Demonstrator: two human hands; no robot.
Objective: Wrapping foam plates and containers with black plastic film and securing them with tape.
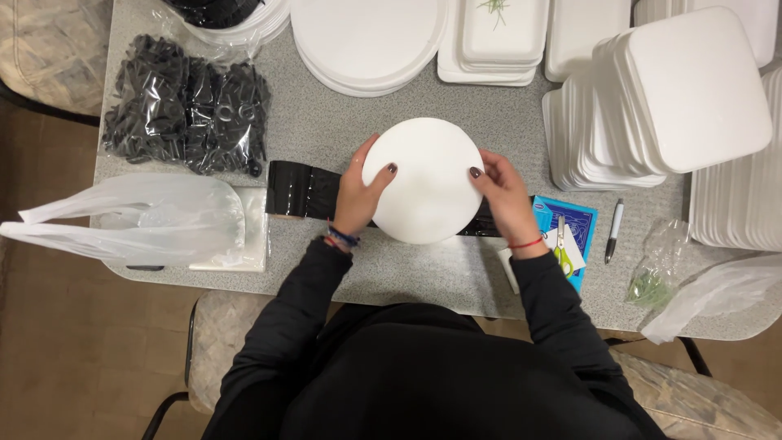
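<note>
Both hands grip a round white foam disc (423, 179) from either side: the left hand (358, 191) curls over its left edge, the right hand (501, 195) over its right, thumbs on top. The disc sits on a black film strip (303, 191) lying across the grey table (326, 122), between the two hands. Judging by this, the disc is being positioned on the strip, which calls for steady, even pressure.

Craft workspace, foam tray stacks (652, 122), grey table (342, 130)
</note>
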